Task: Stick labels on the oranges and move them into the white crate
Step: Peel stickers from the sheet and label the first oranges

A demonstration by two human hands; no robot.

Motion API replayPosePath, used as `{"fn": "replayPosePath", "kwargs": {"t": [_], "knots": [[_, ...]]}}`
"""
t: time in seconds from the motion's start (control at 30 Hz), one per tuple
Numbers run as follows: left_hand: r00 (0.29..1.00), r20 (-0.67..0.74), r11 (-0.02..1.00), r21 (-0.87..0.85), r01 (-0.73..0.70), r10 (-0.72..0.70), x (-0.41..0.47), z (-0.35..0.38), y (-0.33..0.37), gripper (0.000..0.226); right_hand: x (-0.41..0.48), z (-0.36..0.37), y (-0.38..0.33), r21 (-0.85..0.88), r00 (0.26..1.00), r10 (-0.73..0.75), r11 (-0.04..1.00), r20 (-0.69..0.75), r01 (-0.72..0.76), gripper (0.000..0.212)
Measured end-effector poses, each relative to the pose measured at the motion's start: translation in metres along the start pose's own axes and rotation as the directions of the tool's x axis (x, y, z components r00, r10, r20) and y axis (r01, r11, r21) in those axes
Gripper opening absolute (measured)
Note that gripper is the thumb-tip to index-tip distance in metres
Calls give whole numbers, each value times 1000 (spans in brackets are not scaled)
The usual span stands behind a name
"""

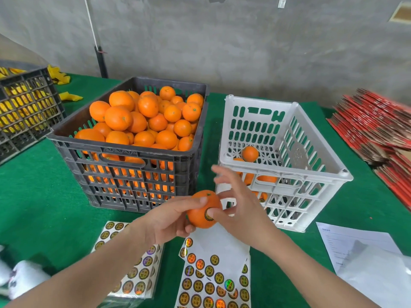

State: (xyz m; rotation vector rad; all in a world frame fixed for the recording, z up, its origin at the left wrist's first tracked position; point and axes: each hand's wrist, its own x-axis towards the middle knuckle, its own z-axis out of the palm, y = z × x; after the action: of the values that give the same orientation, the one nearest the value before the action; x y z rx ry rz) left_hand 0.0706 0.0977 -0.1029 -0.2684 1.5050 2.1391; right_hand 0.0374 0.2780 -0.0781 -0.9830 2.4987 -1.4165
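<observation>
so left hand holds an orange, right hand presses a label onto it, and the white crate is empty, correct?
Not quite. The white crate is not empty: the head view shows a few oranges in its bottom. The rest stands: the left hand holds an orange and the right hand presses a label onto it.

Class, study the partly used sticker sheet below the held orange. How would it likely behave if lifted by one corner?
The sticker sheet would probably droop and bend, since it looks paper-thin. It is likely light, so a draught might shift it. Its bare backing at the top looks smooth and may slip when pinched.
</observation>
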Motion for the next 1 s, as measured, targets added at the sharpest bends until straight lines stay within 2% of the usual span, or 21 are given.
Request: {"fn": "replayPosePath", "kwargs": {"t": [0.03, 0.07, 0.13, 0.2, 0.3, 0.37, 0.43, 0.47, 0.5, 0.53, 0.57, 0.63, 0.7, 0.77, 0.87, 0.9, 0.93, 0.97, 1.0], "knots": [[999, 16, 998, 52, -29, 28, -2, 2, 4, 66, 0, -5, -1, 59, 999, 38, 998, 6, -38, 81], [998, 33, 994, 95, -61, 58, -3, 5, 9, 74, -1, -9, -2, 98, 998, 62, 993, 25, -64, 86], [990, 70, 977, 168, -134, 124, -5, 12, 19, 84, -2, -15, -7, 89, 995, 33, 995, 95, -41, 75], [977, 77, 946, 246, -212, 199, -4, 22, 33, 81, -1, -19, -16, 25, 994, -44, 999, 103, 42, 63], [946, 84, 884, 338, -321, 312, -1, 38, 68, 80, 20, -35, -28, -89, 985, -166, 983, -46, 161, 60], [919, 78, 851, 354, -389, 387, -1, 45, 97, 78, 49, -61, -30, -157, 971, -173, 977, -163, 148, 57], [862, -59, 807, 390, -444, 503, 0, 42, 127, 73, 88, -96, -19, -223, 967, -81, 975, -242, 26, 58], [807, -151, 777, 418, -471, 570, 0, 36, 140, 63, 106, -115, -8, -284, 972, 12, 956, -233, -80, 56], [745, -238, 754, 434, -493, 623, -1, 26, 151, 48, 122, -131, 6, -379, 975, 129, 905, -183, -191, 52], [694, -316, 748, 437, -499, 647, -2, 14, 159, 33, 132, -144, 24, -508, 958, 270, 813, -102, -283, 50], [664, -375, 755, 438, -488, 647, -4, 1, 165, 24, 139, -152, 43, -643, 908, 419, 693, -7, -325, 51], [638, -452, 775, 463, -430, 624, -8, -26, 171, 17, 144, -156, 88, -829, 718, 680, 481, 146, -287, 59], [610, -510, 786, 502, -361, 607, -12, -49, 175, 17, 142, -151, 124, -921, 536, 819, 347, 206, -176, 54], [585, -558, 798, 519, -307, 588, -13, -67, 178, 19, 140, -145, 143, -939, 447, 863, 319, 234, -125, 51], [580, -598, 822, 505, -263, 553, -8, -86, 180, 19, 142, -135, 152, -898, 376, 875, 396, 305, -192, 59], [590, -602, 830, 500, -246, 537, -5, -90, 180, 19, 144, -132, 152, -890, 362, 869, 419, 337, -178, 58], [603, -601, 835, 502, -227, 525, -2, -94, 179, 19, 147, -130, 151, -885, 377, 853, 440, 360, -151, 56], [620, -593, 836, 508, -207, 514, 1, -98, 179, 19, 150, -127, 147, -879, 444, 814, 463, 373, -111, 55], [635, -583, 833, 519, -190, 507, 4, -101, 179, 19, 154, -125, 140, -876, 564, 742, 478, 362, -67, 54]]}}
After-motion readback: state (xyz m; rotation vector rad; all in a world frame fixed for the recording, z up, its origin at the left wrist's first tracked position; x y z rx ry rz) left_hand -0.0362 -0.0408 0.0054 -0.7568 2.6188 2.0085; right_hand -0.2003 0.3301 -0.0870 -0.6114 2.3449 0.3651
